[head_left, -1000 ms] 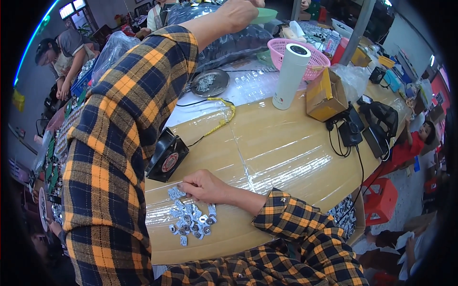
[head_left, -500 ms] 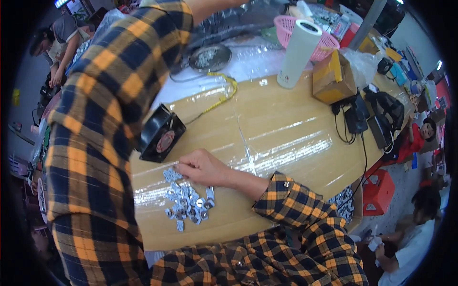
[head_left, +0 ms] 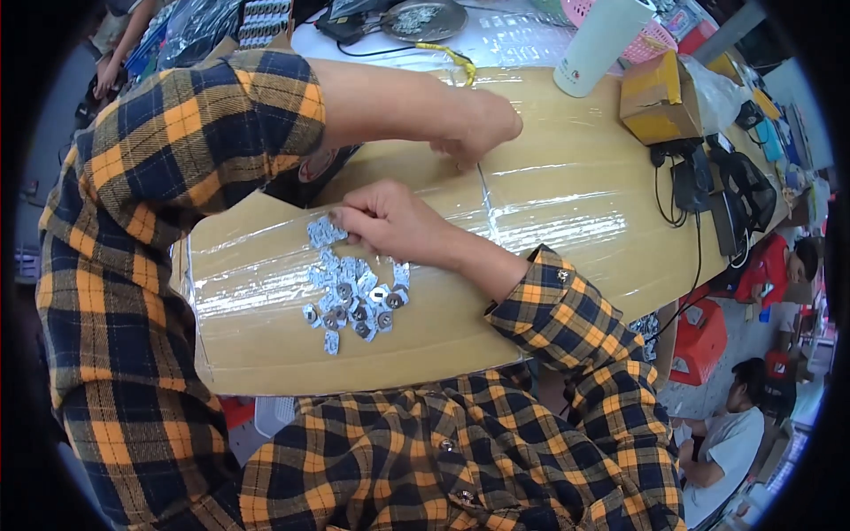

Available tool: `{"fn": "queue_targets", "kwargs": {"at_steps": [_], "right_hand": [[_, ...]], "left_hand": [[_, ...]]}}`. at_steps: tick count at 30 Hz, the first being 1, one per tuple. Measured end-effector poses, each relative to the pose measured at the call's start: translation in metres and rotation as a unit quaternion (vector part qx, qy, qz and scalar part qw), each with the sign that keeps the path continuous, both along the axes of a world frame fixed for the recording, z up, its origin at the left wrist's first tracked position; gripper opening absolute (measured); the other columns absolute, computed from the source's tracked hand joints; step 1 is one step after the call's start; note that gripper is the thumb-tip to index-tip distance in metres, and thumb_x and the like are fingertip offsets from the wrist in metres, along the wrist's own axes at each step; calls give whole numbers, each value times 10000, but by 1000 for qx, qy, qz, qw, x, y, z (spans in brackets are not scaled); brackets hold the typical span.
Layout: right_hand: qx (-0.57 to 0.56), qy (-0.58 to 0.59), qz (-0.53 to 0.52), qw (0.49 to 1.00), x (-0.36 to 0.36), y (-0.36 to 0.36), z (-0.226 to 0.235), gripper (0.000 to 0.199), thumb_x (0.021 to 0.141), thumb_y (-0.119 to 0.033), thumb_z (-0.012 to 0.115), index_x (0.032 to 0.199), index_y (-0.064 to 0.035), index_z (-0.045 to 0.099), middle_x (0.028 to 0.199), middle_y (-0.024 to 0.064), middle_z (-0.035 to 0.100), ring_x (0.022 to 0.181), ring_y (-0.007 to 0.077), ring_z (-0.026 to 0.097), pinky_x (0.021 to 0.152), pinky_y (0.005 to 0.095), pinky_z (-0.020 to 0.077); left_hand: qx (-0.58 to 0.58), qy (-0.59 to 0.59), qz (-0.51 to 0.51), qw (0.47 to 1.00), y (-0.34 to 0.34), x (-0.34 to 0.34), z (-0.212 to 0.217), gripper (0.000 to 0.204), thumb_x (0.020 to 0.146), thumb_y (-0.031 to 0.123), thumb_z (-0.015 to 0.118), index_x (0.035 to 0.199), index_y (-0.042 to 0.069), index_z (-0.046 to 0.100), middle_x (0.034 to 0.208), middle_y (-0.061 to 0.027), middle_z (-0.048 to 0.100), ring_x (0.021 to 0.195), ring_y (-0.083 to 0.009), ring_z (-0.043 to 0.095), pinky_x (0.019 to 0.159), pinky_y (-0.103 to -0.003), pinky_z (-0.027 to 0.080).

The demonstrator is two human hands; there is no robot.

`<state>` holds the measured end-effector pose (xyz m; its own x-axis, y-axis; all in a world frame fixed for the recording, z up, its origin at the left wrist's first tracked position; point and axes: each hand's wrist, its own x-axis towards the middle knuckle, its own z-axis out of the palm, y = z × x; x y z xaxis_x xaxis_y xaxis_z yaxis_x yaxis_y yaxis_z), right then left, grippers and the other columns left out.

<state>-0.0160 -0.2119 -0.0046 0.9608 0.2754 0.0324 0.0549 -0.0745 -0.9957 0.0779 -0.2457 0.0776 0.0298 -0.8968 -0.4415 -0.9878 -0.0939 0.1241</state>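
Observation:
My left hand [head_left: 482,130] is over the far middle of the table, its fingers curled downward and closed; what they hold is hidden beneath them. My right hand [head_left: 387,219] is closed, thumb and finger pinched at the edge of a tight group of small silvery metal parts [head_left: 325,232]. Closer to me lies a loose pile of similar metal parts [head_left: 354,296], several with round dark discs. Behind my left forearm sits a black fan [head_left: 317,168], mostly covered by the arm and sleeve.
The brown tabletop [head_left: 425,336] carries shiny clear tape. At the far side are a round metal dish [head_left: 425,19], a yellow tape measure [head_left: 460,60], a pale cylindrical bottle [head_left: 595,53] and a cardboard box [head_left: 660,99]. Black adapters [head_left: 691,188] with cables lie at right. A person [head_left: 735,438] sits lower right.
My left hand has come down from the top edge to above the table's far middle. My right hand stays at the metal parts. The whole view has shifted, bringing the tabletop higher in the picture.

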Motion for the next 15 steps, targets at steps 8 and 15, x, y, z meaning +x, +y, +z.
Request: {"fn": "queue_targets", "kwargs": {"at_steps": [8, 15], "right_hand": [[-2, 47, -13, 999, -4, -2, 9, 330, 943, -230, 546, 698, -13, 589, 562, -7, 535, 431, 53, 473, 396, 216, 352], [25, 32, -6, 999, -13, -3, 11, 328, 971, -243, 521, 721, -39, 579, 546, -30, 502, 404, 18, 420, 371, 170, 319]], "left_hand": [[-371, 44, 112, 921, 108, -1, 120, 162, 714, 99, 676, 789, -44, 658, 778, -255, 645, 786, -329, 674, 672, -426, 518], [-516, 117, 403, 747, 245, -79, -7, 192, 763, 98, 730, 915, 2, 662, 744, -67, 630, 658, -93, 609, 478, -231, 449]]}}
